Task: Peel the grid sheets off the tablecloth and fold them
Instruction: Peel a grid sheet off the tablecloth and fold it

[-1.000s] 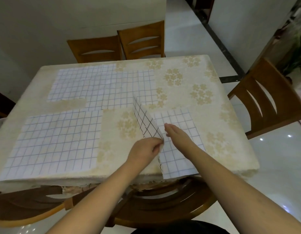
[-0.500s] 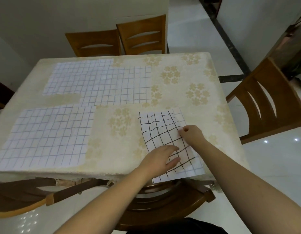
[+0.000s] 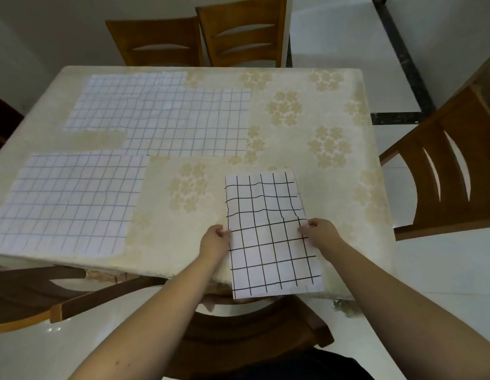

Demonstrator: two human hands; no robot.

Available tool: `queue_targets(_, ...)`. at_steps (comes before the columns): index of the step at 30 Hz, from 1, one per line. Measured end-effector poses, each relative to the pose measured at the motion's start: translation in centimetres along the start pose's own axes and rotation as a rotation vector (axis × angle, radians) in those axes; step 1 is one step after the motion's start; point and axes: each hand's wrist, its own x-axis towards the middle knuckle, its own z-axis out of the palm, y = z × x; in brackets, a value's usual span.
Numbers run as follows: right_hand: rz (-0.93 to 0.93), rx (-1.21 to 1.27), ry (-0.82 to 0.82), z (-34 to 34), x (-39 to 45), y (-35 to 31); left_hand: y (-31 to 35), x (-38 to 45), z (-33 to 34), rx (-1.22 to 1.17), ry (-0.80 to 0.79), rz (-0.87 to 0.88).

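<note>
The folded grid sheet (image 3: 268,237) lies at the near right edge of the bench (image 3: 334,242), its lower end hanging past the tablecloth (image 3: 199,215), and both hands pinch its side edges: the left hand (image 3: 215,239) on the left edge, the right hand (image 3: 319,233) on the right. It looks thin, light and limp, likely to crease or curl, so holding opposite edges keeps it taut for another fold. Two larger pale grid sheets (image 3: 161,116) (image 3: 68,201) lie flat farther left.
</note>
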Motion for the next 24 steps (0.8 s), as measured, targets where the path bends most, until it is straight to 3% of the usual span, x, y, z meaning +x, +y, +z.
queue_targets(4,-0.020,0.173,0.046,0.0,1.1,-0.9,0.7,2.0,0.5,0.009,0.015,-0.108)
queue_targets(11,-0.042,0.010,0.174,-0.6,2.5,-0.6,1.7,3.3,1.8,0.136,0.050,-0.229)
queue_targets(18,-0.139,-0.059,0.220,-0.6,2.3,1.0,0.6,2.7,1.7,-0.165,0.141,-0.165)
queue_targets(24,-0.162,-0.039,0.242,0.4,2.2,1.6,-1.1,2.7,0.5,-0.548,0.019,-0.193)
